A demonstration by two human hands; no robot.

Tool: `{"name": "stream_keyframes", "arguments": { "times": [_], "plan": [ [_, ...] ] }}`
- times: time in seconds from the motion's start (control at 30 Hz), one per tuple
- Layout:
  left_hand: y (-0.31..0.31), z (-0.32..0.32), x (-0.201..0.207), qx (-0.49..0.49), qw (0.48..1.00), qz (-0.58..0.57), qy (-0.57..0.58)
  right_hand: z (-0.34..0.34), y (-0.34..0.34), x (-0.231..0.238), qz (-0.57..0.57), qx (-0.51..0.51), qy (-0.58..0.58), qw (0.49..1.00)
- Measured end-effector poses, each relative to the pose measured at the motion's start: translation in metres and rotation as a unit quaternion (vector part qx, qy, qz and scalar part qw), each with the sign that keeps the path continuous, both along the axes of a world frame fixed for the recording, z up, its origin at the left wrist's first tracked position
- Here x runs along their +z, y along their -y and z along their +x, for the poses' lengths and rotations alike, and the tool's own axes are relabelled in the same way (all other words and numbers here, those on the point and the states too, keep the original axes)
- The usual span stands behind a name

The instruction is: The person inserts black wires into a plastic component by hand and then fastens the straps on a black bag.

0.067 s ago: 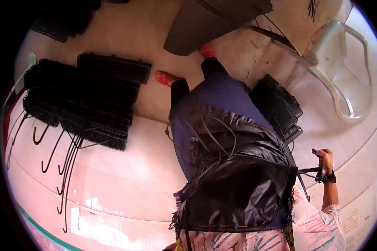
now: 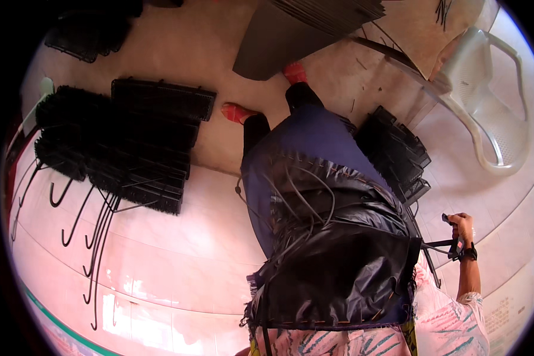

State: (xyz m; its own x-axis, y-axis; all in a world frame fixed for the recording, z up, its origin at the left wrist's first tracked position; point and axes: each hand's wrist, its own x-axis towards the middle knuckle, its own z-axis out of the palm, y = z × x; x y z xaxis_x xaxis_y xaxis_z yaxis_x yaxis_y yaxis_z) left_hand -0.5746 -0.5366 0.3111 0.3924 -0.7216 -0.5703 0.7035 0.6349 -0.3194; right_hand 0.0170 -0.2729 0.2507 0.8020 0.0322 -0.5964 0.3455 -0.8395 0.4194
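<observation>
At the right side, my right hand [image 2: 461, 228] is raised beside my hip, its fingers curled round a small black piece [image 2: 446, 218]; most of that piece is hidden in the grip, so its kind is unclear. A dark band circles the wrist, and a black bracket [image 2: 455, 248] with a small red spot sits against it. My left hand is out of sight; only a sliver of skin shows at the lower edge. Over my lap lies a shiny black plastic apron [image 2: 338, 273] with stitched edges, and loose dark cords [image 2: 331, 199] trail across it.
Black bristly brush-like pieces [image 2: 71, 130] are grouped at left, with hooked black rods [image 2: 104, 249] below them. Dark grey sheets [image 2: 279, 41] stand stacked ahead of my feet. Black mesh-like pieces [image 2: 394, 148] lie by my right leg. A pale plastic chair [image 2: 474, 89] is at right.
The whole picture has shifted very slightly. My right hand stays closed at nearly the same place beside my hip.
</observation>
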Motion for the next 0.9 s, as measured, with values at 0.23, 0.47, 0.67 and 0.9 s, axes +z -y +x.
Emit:
{"name": "stream_keyframes", "arguments": {
  "times": [0.23,0.47,0.67,0.9],
  "plan": [
    [-0.087,-0.032,-0.013,-0.064,0.994,-0.037,0.086,0.033,0.010,0.020,-0.161,0.128,0.045,0.977],
    [-0.182,-0.060,-0.045,-0.079,0.979,-0.080,0.168,0.067,-0.026,0.001,-0.118,0.098,-0.203,0.967],
    [-0.261,-0.033,-0.110,0.209,0.929,0.103,-0.288,-0.142,-0.101,-0.031,0.187,-0.107,-0.257,0.942],
    [-0.253,0.077,-0.147,0.480,0.738,0.276,-0.385,-0.264,-0.056,-0.084,0.184,-0.273,-0.491,0.807]
  ]
}}
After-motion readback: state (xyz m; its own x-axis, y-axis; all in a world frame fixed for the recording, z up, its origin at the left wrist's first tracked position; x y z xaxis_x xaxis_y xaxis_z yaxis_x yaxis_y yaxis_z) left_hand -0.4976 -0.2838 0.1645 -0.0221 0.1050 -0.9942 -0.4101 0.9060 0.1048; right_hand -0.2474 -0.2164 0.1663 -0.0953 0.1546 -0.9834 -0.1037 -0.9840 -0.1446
